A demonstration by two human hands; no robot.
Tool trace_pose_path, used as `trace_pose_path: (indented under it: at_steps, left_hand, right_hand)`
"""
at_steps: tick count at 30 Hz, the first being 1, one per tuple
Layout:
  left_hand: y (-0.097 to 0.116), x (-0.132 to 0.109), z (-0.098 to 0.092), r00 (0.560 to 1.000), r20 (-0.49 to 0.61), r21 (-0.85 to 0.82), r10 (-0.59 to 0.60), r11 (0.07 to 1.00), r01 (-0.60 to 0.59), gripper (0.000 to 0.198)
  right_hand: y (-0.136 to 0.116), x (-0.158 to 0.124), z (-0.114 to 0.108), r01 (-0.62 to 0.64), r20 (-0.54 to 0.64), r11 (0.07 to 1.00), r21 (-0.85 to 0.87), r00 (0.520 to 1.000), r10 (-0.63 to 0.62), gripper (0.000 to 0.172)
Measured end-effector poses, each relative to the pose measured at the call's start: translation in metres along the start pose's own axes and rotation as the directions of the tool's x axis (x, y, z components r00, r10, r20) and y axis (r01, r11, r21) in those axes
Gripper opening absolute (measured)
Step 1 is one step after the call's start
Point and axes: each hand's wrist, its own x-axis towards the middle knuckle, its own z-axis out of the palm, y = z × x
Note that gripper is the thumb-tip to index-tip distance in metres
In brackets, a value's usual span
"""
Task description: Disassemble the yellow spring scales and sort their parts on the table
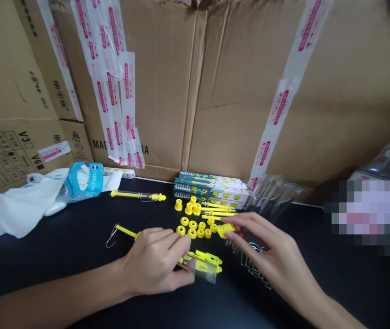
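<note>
Right hand (277,261) pinched a chunky yellow plastic piece (226,230) between thumb and fingertips, the fingers nearly closed on it. Left hand (152,262) was curled, its fingertips on a clear plastic bag of yellow parts (202,269); grip unclear. On the black table (26,269), small yellow rings (192,233) lay loose; one assembled yellow rod with wire end (136,196) lay apart.

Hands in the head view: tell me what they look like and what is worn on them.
The left hand and right hand are bare, with no gloves, rings or watch in view. The left forearm and right forearm show no sleeves or cables.
</note>
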Motion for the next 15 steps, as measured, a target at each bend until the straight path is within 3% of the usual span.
trace_pose_path:
  at_steps: [8, 15]
  left_hand:
    - [0.000, -0.002, 0.003, 1.000, 0.012, 0.024, -0.005, 1.000, 0.004, 0.007]
    - [-0.002, -0.003, 0.007, 1.000, 0.008, -0.003, -0.016, 1.000, 0.016, 0.006]
  right_hand:
    - [0.005, 0.060, 0.035, 0.176, 0.096, 0.981, -0.077, 0.981, -0.169, 0.017]
    - [0.005, 0.082, 0.063, 0.289, 0.228, 0.946, -0.150, 0.941, -0.251, 0.015]
